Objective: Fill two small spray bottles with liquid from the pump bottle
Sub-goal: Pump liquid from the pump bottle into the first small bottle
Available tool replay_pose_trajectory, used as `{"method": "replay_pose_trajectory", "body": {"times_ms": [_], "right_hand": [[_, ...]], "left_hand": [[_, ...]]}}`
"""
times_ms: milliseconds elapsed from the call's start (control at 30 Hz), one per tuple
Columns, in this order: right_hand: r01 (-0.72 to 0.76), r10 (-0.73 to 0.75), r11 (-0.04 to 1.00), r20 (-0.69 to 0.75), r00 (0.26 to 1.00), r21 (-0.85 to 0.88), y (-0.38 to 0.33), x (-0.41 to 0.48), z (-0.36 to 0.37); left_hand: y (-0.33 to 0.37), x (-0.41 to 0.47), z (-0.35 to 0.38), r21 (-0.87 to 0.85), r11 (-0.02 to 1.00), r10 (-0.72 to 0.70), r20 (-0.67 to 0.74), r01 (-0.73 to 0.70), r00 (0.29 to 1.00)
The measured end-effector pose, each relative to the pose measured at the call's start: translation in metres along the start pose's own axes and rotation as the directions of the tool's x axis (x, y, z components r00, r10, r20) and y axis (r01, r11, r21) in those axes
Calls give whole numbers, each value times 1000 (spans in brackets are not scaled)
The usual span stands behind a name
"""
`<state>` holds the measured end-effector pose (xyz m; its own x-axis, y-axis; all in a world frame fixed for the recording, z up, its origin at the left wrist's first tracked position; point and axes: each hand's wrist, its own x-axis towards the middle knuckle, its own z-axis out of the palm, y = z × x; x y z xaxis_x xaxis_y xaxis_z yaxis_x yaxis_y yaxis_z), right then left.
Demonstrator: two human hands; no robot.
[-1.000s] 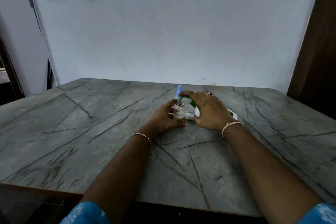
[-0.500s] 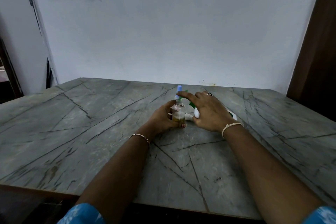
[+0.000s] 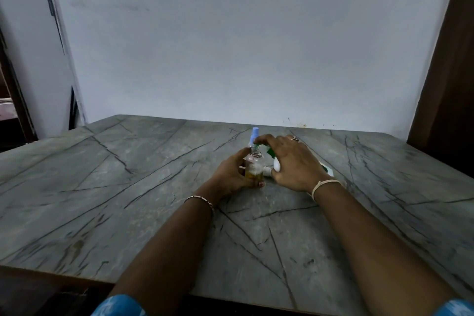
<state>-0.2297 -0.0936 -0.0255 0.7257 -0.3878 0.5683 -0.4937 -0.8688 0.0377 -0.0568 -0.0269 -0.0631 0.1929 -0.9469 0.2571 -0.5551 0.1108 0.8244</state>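
Grey veined table point(image 3: 128, 187), mid-frame. Left hand point(image 3: 230, 174) wraps uncapped spray bottle point(image 3: 254, 164), amber liquid low. Right hand point(image 3: 295, 161) curls over pump bottle point(image 3: 277, 166), nozzle by the neck. Risk: nozzle slips off narrow neck, liquid spills.

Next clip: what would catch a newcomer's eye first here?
Two hands meeting mid-table: the left hand holds a small clear bottle with amber liquid low inside, and the right hand wraps a green-and-white pump bottle beside it. A blue-capped bottle stands just behind, on a grey veined table.
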Motion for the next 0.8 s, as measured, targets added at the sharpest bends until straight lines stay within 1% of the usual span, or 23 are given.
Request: {"method": "replay_pose_trajectory", "body": {"times_ms": [267, 533, 700, 800], "right_hand": [[37, -37, 994, 0, 999, -102, 6, -5, 0], [3, -3, 998, 4, 1000, -55, 3, -4, -1], [-27, 27, 999, -9, 1000, 23, -2, -2, -2], [-26, 26, 1000, -13, 1000, 16, -2, -3, -2]], "left_hand": [[-1, 1, 0, 24, 1000, 16, -3, -16, 1000], [-2, 1, -2, 17, 999, 38, -6, -38, 999], [-1, 1, -2, 16, 997, 73, -7, -73, 997], [0, 1, -2, 14, 997, 80, -19, -79, 997]]}}
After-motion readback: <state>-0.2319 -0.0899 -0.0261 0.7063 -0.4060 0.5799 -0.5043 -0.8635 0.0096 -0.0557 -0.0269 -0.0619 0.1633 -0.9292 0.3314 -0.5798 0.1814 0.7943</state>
